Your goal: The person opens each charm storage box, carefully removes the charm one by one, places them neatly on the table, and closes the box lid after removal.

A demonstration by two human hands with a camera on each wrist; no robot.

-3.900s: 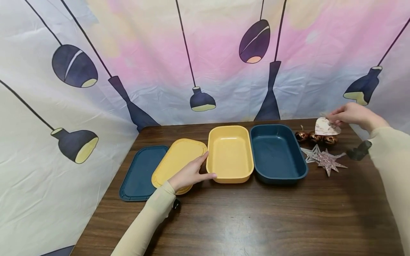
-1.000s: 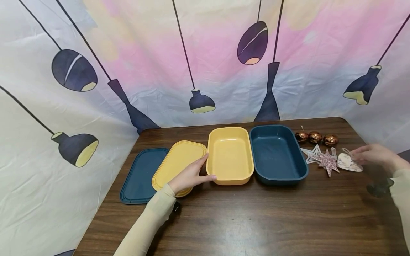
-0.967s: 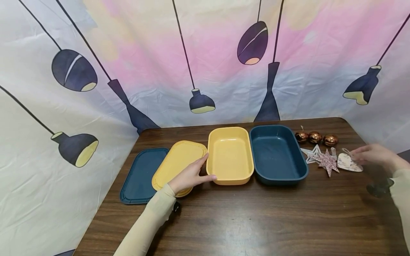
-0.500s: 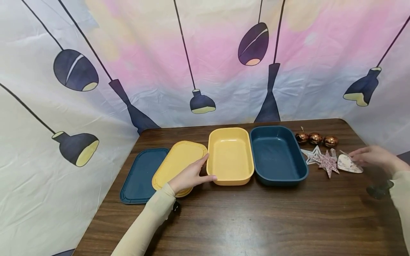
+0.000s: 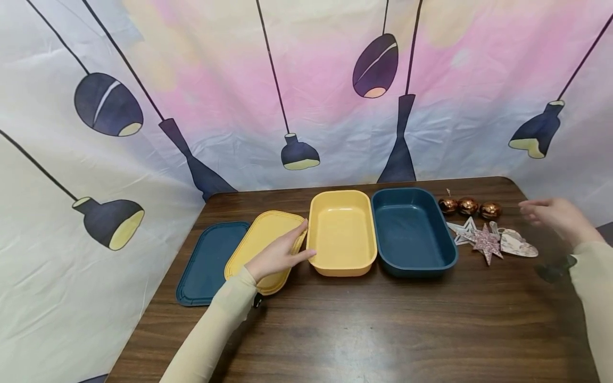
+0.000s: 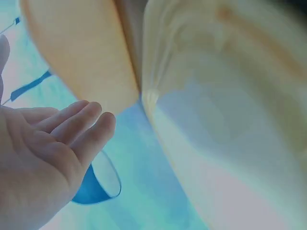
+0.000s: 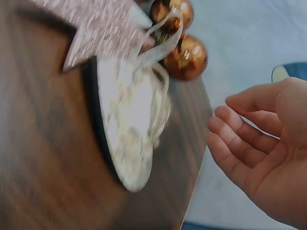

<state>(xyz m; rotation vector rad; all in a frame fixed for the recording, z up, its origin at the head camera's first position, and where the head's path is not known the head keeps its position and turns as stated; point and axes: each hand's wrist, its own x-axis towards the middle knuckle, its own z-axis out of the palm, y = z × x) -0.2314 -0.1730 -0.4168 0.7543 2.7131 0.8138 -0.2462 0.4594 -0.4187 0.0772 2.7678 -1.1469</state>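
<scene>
My left hand (image 5: 278, 254) lies over the edge of the yellow lid, its straight fingers and thumb at the left side of the yellow box (image 5: 342, 271). In the left wrist view that hand (image 6: 53, 148) shows extended fingers and an empty palm. My right hand (image 5: 557, 215) is raised behind the heart-shaped ornament (image 5: 517, 244), with nothing in its loosely bent fingers. The marbled white heart (image 7: 129, 129) has a string loop and lies beside a pink glitter star (image 5: 487, 243). A silvery openwork star (image 5: 462, 231) is partly under the pink one.
Three copper balls (image 5: 467, 206) sit behind the stars. A dark blue box (image 5: 416, 234) stands against the yellow box. At the left, the yellow lid (image 5: 263, 231) overlaps a blue lid (image 5: 210, 263). A printed cloth (image 5: 335, 106) hangs behind the table (image 5: 364, 324).
My right hand earlier held the heart above the copper balls, then set it down by the pink star. It has now let go and risen away. The left hand stays by the yellow box.
</scene>
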